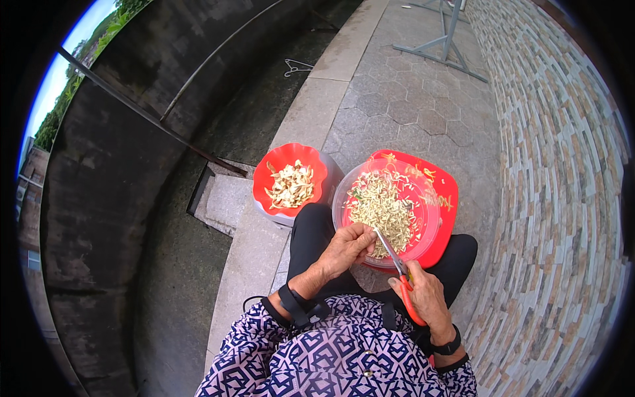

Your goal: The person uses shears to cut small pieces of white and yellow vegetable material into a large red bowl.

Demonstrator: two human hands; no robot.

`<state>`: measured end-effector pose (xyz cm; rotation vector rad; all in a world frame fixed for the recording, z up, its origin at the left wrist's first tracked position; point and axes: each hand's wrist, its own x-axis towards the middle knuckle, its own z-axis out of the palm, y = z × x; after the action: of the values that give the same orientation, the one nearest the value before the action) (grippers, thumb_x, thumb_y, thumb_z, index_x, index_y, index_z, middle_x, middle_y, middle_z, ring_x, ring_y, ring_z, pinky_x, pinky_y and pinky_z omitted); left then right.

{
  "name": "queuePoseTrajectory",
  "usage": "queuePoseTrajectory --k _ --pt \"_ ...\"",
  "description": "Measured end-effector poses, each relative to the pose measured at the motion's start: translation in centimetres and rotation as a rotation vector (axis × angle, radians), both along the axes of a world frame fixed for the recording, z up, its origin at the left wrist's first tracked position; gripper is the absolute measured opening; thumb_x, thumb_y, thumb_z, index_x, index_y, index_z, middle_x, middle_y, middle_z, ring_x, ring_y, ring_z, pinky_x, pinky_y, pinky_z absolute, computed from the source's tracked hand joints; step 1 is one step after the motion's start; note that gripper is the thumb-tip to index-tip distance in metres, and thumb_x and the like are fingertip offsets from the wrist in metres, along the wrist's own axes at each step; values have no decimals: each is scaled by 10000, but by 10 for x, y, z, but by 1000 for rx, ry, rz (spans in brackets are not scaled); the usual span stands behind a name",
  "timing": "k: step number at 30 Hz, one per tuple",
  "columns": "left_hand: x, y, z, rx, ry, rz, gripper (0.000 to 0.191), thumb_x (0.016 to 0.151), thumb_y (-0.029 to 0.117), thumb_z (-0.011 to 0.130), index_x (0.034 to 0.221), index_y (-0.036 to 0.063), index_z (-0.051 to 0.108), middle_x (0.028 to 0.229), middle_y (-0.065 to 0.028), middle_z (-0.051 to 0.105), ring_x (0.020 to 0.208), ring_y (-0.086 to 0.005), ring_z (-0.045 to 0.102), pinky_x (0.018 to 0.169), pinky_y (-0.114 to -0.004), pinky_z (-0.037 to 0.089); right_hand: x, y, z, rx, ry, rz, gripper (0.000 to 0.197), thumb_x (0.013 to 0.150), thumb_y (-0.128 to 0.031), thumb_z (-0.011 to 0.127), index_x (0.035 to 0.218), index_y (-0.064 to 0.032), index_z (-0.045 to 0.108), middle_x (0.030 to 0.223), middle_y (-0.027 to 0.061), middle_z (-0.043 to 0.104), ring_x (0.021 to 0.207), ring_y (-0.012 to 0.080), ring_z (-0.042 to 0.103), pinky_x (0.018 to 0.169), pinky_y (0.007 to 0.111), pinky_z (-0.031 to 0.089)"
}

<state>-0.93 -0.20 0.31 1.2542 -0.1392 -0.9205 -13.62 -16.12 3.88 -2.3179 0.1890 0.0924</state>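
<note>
My right hand point(424, 293) grips scissors point(394, 255) by their red handles, blades pointing up and left. At the blade tips, the thumb and fingers of my left hand point(347, 245) pinch a small pale piece, mostly hidden by the fingers. Both hands are over the near edge of a clear round plastic basin point(339, 208). Many short, pale cut pieces point(384, 208), perhaps of a dried vegetable, lie in it. The basin rests on a red plastic stool point(446, 198) bearing worn yellow writing. To its left, a red scalloped bowl point(261, 171) holds larger pale, curled pieces point(292, 186).
The bowl sits on a grey stand point(330, 173) beside my knee. A stone-clad wall point(545, 198) rises on the right. Left of the pale ledge point(292, 119) runs a lower dark floor with a clothes hanger point(296, 68). A metal frame point(446, 49) stands on the hexagonal paving ahead.
</note>
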Motion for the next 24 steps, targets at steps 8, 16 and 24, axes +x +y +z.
queuePoseTrajectory --k 8,16,24 --pt "0 3 -1 95 -25 -15 190 902 197 502 802 49 566 680 19 542 528 -32 418 452 -176 356 -1 -3 1 50 130 -38 361 796 -339 602 930 -31 471 657 174 572 628 365 583 540 431 440" --pt "-1 -1 -2 29 47 63 153 900 173 496 827 53 557 644 25 530 493 -34 416 429 -178 352 -2 -1 0 46 61 -34 408 776 -355 615 954 -14 480 681 203 574 644 402 575 578 445 445" --pt "-2 -3 1 35 95 70 133 891 157 504 828 50 551 631 24 517 486 -39 410 431 -182 346 -2 -2 0 71 84 -12 436 776 -363 614 987 -6 478 757 229 583 689 399 583 595 443 452"
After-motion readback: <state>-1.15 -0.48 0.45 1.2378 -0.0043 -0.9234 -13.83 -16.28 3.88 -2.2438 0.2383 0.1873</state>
